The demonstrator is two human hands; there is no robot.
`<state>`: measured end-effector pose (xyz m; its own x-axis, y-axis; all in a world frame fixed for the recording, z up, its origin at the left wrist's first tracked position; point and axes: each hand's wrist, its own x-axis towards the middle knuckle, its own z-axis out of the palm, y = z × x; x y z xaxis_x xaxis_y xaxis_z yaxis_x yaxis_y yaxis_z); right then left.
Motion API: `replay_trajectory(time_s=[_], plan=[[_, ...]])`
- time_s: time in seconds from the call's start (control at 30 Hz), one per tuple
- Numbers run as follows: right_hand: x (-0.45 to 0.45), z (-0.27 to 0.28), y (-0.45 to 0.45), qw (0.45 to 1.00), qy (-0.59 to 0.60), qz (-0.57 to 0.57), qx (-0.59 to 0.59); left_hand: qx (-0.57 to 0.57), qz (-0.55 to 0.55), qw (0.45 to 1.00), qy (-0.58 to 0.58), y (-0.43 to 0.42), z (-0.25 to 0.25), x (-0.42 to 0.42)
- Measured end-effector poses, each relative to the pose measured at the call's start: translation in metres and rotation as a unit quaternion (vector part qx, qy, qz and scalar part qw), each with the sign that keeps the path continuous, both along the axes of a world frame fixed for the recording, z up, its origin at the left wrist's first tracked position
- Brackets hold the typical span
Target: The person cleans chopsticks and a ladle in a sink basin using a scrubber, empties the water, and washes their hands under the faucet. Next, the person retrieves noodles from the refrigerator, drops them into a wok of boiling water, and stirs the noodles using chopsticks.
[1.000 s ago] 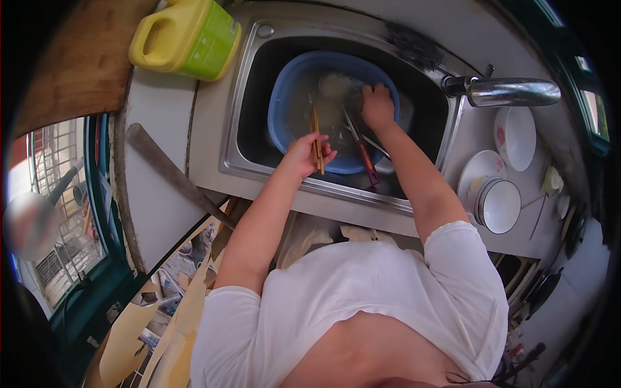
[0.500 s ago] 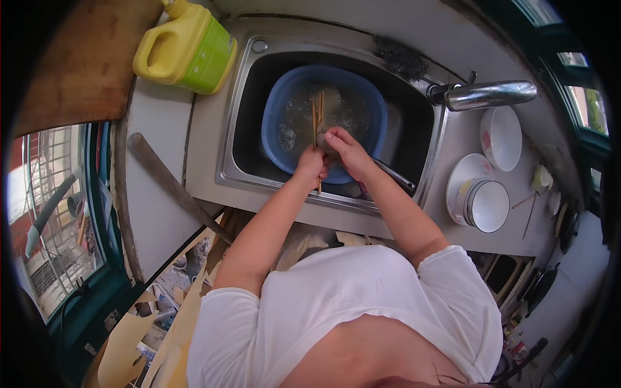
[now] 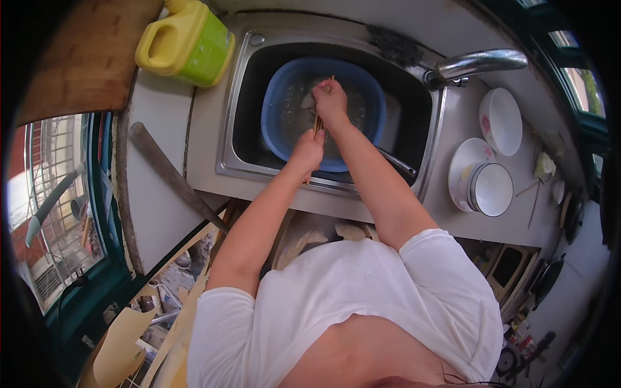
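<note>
A bundle of wooden chopsticks (image 3: 318, 124) is held over the blue basin (image 3: 270, 126), which sits in the steel sink. My left hand (image 3: 306, 152) is closed round their lower part, near the basin's front rim. Farther up, my right hand (image 3: 331, 105) wraps the upper part, with a pale greyish cloth (image 3: 308, 101) showing beside its fingers. Only the tips of the chopsticks stick out above that hand. Cloudy water with some bubbles (image 3: 291, 90) fills the basin's bottom. A metal handle (image 3: 400, 163) leans out at the basin's right side.
A chrome faucet (image 3: 482, 63) stands at the sink's right corner. On the right counter are a large bowl (image 3: 503, 123), stacked small bowls (image 3: 493, 189) and a plate (image 3: 460, 161). A yellow-green jug (image 3: 194, 48) stands at the left, with a long wooden handle (image 3: 171, 171) below it.
My right hand has slid away from my left hand, up along the chopsticks to their far ends. My left hand still grips the lower part, slightly shifted left.
</note>
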<state>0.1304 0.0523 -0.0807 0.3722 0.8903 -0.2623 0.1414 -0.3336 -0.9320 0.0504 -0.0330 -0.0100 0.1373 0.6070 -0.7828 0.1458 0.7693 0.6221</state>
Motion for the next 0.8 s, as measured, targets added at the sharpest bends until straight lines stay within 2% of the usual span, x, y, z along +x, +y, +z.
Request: replay_trajectory(time_s=[0.1, 0.13, 0.2, 0.27, 0.3, 0.33, 0.4, 0.5, 0.6, 0.67, 0.7, 0.77, 0.8], plan=[[0.024, -0.01, 0.032, 0.998, 0.013, -0.058, -0.014, 0.025, -0.032, 0.999, 0.014, -0.028, 0.001, -0.005], [0.037, -0.011, 0.042, 0.998, 0.059, -0.019, -0.03, 0.035, -0.044, 0.998, 0.022, -0.037, 0.0, -0.01], [0.052, -0.003, 0.042, 0.998, 0.013, 0.006, -0.063, -0.003, 0.001, 0.999, -0.048, -0.043, 0.001, -0.017], [0.065, 0.01, 0.03, 0.991, -0.111, 0.009, -0.071, -0.036, 0.076, 0.987, -0.138, -0.037, 0.01, -0.027], [0.07, 0.013, 0.027, 0.983, -0.17, 0.013, -0.073, -0.03, 0.094, 0.986, -0.134, -0.033, 0.011, -0.031], [0.081, -0.001, 0.023, 0.961, -0.265, 0.072, -0.027, -0.023, 0.115, 0.985, -0.127, -0.027, 0.011, -0.036], [0.1, -0.057, 0.0, 0.878, -0.438, 0.183, 0.062, -0.019, 0.155, 0.98, -0.123, -0.02, 0.011, -0.04], [0.095, -0.077, -0.022, 0.777, -0.494, 0.389, -0.012, -0.024, 0.192, 0.971, -0.143, -0.013, 0.006, -0.032], [0.094, -0.06, -0.02, 0.917, -0.295, 0.253, -0.091, -0.034, 0.182, 0.971, -0.152, -0.013, -0.013, -0.03], [0.096, -0.033, -0.026, 0.974, -0.039, 0.188, -0.117, -0.039, 0.172, 0.974, -0.14, -0.01, -0.022, -0.026], [0.095, -0.018, -0.034, 0.976, 0.091, 0.151, -0.126, -0.036, 0.168, 0.974, -0.145, -0.009, -0.027, -0.021], [0.078, 0.018, -0.053, 0.934, 0.321, 0.101, -0.122, -0.026, 0.161, 0.974, -0.155, -0.007, -0.039, -0.009], [0.065, 0.037, -0.064, 0.912, 0.385, 0.078, -0.115, -0.017, 0.158, 0.975, -0.158, -0.005, -0.043, -0.003]])
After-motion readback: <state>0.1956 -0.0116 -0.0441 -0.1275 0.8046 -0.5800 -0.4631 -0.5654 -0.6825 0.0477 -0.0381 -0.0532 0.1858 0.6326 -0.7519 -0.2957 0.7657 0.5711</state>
